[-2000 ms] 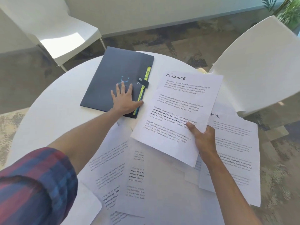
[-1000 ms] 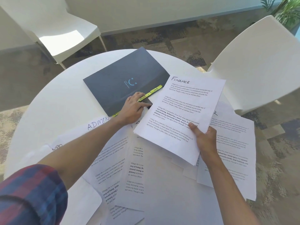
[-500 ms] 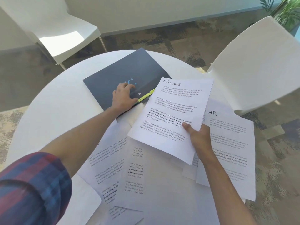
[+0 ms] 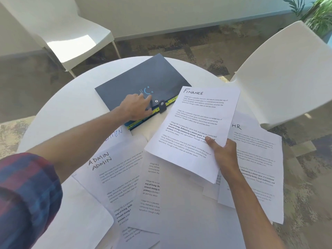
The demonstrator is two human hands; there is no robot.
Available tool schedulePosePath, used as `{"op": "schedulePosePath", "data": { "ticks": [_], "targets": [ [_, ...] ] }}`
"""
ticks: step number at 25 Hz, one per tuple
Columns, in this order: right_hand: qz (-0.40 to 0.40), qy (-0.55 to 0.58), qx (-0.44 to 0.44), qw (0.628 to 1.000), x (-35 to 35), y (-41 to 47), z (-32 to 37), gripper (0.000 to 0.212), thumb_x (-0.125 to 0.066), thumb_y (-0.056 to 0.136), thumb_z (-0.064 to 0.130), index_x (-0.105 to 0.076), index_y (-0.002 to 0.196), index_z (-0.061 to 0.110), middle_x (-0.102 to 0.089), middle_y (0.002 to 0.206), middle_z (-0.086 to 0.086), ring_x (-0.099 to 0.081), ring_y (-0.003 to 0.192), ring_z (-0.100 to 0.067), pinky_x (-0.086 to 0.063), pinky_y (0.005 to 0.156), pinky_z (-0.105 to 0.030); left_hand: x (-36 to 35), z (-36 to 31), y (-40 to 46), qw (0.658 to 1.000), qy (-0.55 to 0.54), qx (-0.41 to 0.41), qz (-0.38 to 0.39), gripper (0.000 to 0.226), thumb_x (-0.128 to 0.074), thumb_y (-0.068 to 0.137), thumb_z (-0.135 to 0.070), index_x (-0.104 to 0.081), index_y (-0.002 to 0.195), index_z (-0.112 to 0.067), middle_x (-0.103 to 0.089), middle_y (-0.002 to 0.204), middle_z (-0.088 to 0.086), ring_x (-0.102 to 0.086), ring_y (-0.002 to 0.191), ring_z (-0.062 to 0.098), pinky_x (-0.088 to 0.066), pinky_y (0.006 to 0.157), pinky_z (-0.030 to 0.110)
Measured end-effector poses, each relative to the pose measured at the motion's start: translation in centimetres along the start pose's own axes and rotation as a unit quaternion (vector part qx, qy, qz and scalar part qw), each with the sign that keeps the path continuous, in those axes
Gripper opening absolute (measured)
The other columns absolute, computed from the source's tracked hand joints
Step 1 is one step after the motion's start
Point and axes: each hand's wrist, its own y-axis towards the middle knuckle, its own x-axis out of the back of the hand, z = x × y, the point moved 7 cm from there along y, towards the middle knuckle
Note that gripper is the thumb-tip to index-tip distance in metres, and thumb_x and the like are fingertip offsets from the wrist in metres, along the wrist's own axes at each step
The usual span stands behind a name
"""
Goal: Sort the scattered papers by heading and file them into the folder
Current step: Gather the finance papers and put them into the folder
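A dark navy folder (image 4: 136,81) with yellow and blue tabs along its near edge lies at the far middle of the round white table (image 4: 71,106). My left hand (image 4: 133,106) rests on its cover, fingers pointing at the snap strap (image 4: 162,106), which hangs unfastened. My right hand (image 4: 221,152) holds a thin stack of sheets headed FINANCE (image 4: 193,130) above the table, tilted toward the folder. Sheets headed ADMIN (image 4: 115,169) lie near left under my forearm. Sheets headed HR (image 4: 256,159) lie at the right.
More printed sheets (image 4: 150,194) overlap in the near middle, and a blank white sheet (image 4: 197,212) covers them. One white chair (image 4: 283,72) stands at the table's far right, another (image 4: 59,27) at the far left. A green plant (image 4: 319,13) fills the top right corner.
Over the last two seconds my left hand turned the folder counterclockwise on the table and moved back onto its cover near the strap. The FINANCE stack stayed in my right hand, shifting slightly left.
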Motion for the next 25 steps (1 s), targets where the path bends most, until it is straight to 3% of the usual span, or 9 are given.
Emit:
{"op": "schedulePosePath", "data": {
  "ticks": [3,5,7,8,10,12,15,17,25],
  "targets": [
    [-0.008,0.011,-0.002,1.0,0.5,-0.1,0.0,0.004,-0.074,0.089,0.018,-0.073,0.091,0.022,-0.077,0.094,0.003,-0.074,0.088,-0.02,-0.059,0.086,-0.045,0.7,-0.8,-0.4,0.999,0.011,-0.039,-0.024,0.052,-0.024,0.105,-0.033,-0.01,0.154,-0.022,-0.058,0.097,0.013,-0.054,0.06,0.022,-0.042,0.049,0.03],
    [-0.012,0.016,-0.002,1.0,0.8,-0.1,-0.1,0.004,-0.074,0.089,0.018,-0.073,0.091,0.022,-0.077,0.093,0.004,-0.074,0.089,-0.02,-0.059,0.087,-0.045,1.3,-0.9,-0.5,0.997,0.028,-0.064,-0.02,0.06,-0.028,0.106,-0.024,0.004,0.156,-0.033,-0.054,0.1,0.014,-0.043,0.053,0.015,-0.029,0.045,0.024],
    [-0.017,0.02,-0.003,1.0,1.0,-0.1,-0.1,0.004,-0.074,0.089,0.018,-0.074,0.091,0.021,-0.078,0.093,0.004,-0.074,0.089,-0.02,-0.059,0.087,-0.046,1.9,-0.6,-0.6,0.997,0.035,-0.068,-0.022,0.06,-0.032,0.106,-0.019,-0.004,0.157,-0.036,-0.054,0.11,0.017,-0.038,0.053,0.012,-0.025,0.044,0.022],
    [-0.019,0.024,-0.002,1.0,1.1,-0.1,-0.1,0.005,-0.074,0.089,0.018,-0.074,0.092,0.021,-0.078,0.094,0.003,-0.074,0.089,-0.02,-0.059,0.088,-0.047,2.2,-0.5,-0.7,0.997,0.034,-0.064,-0.029,0.052,-0.031,0.106,-0.019,-0.018,0.155,-0.032,-0.055,0.115,0.017,-0.04,0.054,0.012,-0.028,0.045,0.022],
    [-0.02,0.029,-0.002,0.999,1.2,-0.1,-0.2,0.007,-0.074,0.089,0.017,-0.074,0.095,0.019,-0.078,0.096,0.002,-0.074,0.09,-0.021,-0.058,0.088,-0.048,2.0,-0.5,-0.8,0.998,0.015,-0.048,-0.036,0.034,-0.03,0.105,-0.023,-0.051,0.13,-0.015,-0.06,0.113,0.013,-0.047,0.061,0.02,-0.043,0.052,0.031],
    [-0.02,0.03,-0.003,0.999,1.2,-0.2,-0.2,0.007,-0.074,0.089,0.017,-0.074,0.096,0.019,-0.078,0.097,0.001,-0.074,0.091,-0.021,-0.058,0.089,-0.049,1.0,-0.5,-0.7,0.999,-0.002,-0.033,-0.037,0.035,-0.032,0.102,-0.029,-0.059,0.108,-0.008,-0.063,0.102,0.01,-0.053,0.065,0.026,-0.05,0.059,0.035],
    [-0.02,0.033,-0.004,0.999,1.2,-0.2,-0.4,0.006,-0.074,0.089,0.017,-0.074,0.095,0.019,-0.078,0.096,0.002,-0.074,0.092,-0.021,-0.058,0.09,-0.049,0.1,-0.5,-0.7,0.999,0.013,-0.029,-0.039,0.052,-0.044,0.098,-0.048,-0.055,0.13,-0.009,-0.065,0.113,0.007,-0.063,0.076,0.028,-0.046,0.055,0.031],
    [-0.02,0.035,-0.004,0.999,1.3,-0.2,-0.3,0.005,-0.074,0.089,0.017,-0.074,0.094,0.02,-0.078,0.096,0.002,-0.074,0.092,-0.021,-0.058,0.09,-0.048,0.0,-0.1,-0.7,0.999,0.01,-0.032,-0.034,0.058,-0.051,0.096,-0.048,-0.047,0.14,-0.01,-0.063,0.123,0.006,-0.066,0.086,0.028,-0.053,0.061,0.034],
    [-0.015,0.038,-0.005,0.999,1.1,-0.2,-0.2,0.007,-0.074,0.089,0.017,-0.075,0.096,0.019,-0.078,0.096,0.003,-0.074,0.092,-0.02,-0.058,0.089,-0.049,0.5,0.7,-0.9,0.999,0.002,-0.025,-0.039,0.078,-0.056,0.092,-0.057,-0.033,0.152,-0.014,-0.055,0.14,0.006,-0.065,0.101,0.027,-0.057,0.07,0.034]
  ]
}}
